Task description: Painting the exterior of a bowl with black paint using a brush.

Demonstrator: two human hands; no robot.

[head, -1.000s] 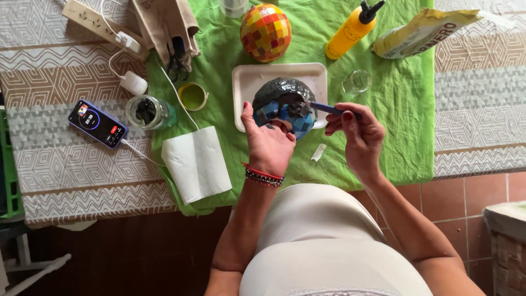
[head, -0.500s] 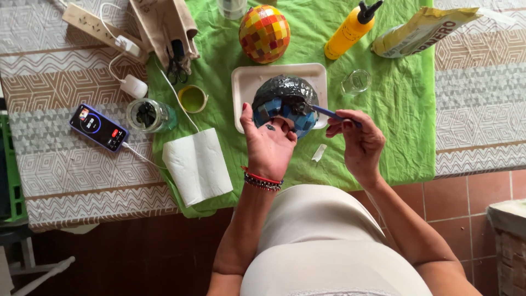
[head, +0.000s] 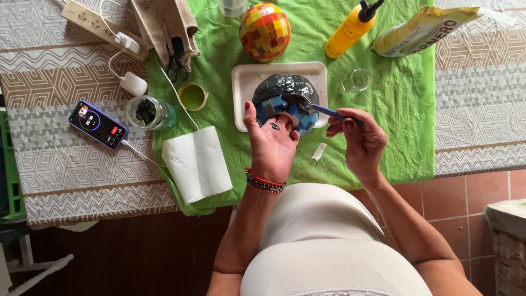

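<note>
Left hand (head: 272, 143): fingers spread and curled up under a dark egg-shaped form (head: 286, 101), cupping it from below and holding it just above the white tray (head: 241, 98). Right hand (head: 359, 143): fingers pinched on a thin blue tool (head: 334, 114), whose tip touches the form's right side.

Progress, as judged: the lower front of the form carries blue mosaic tiles; the upper part is bare, dark and glossy. Tiling appears to be at an early stage, with most of the surface left to cover. A finished-looking egg in red, orange and yellow tiles (head: 265, 31) stands beyond the tray.

Pose: left forearm rises from the body, palm facing up and towards the camera, beaded bracelets at the wrist. Right forearm comes in from the right, wrist bent inward, tool nearly level.

Surroundings on the tabletop: green cloth (head: 394, 98), yellow squeeze bottle (head: 349, 31), small glass (head: 356, 81), jar of dark pieces (head: 148, 112), its lid (head: 193, 96), paper towel (head: 197, 163), phone (head: 98, 124).
</note>
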